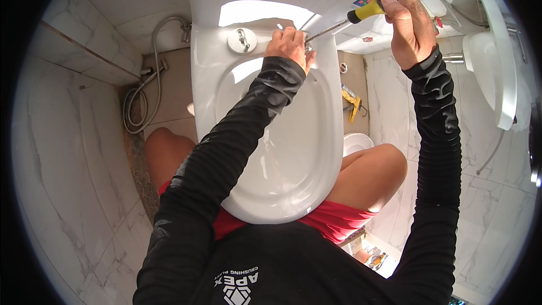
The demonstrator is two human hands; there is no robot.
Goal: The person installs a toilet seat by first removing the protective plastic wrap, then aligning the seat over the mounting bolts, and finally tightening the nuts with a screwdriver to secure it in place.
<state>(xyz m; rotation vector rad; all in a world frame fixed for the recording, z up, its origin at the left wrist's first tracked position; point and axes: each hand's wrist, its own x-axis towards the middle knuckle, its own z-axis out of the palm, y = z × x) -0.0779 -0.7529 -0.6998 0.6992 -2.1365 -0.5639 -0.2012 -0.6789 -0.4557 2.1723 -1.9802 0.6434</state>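
Note:
A white toilet (271, 152) stands between my knees, its bowl bare of a seat. My right hand (409, 25) is closed round the yellow and black handle of a screwdriver (367, 11). The screwdriver's long shaft slants down to the left, and its tip is at a small hinge fitting (307, 46) on the right of the toilet's rear ledge. With fingers bent, my left hand (289, 46) grips that fitting and hides most of it. Left of this hand, a round white hinge base (242, 40) with a metal pin sits on the ledge.
A coiled spray hose (138, 107) lies on the floor at the left. On the right are a yellow and black tool (351, 101), a white bucket or bowl rim (357, 142) by my knee, and a white washbasin (491, 68). Marbled tile walls stand close on both sides.

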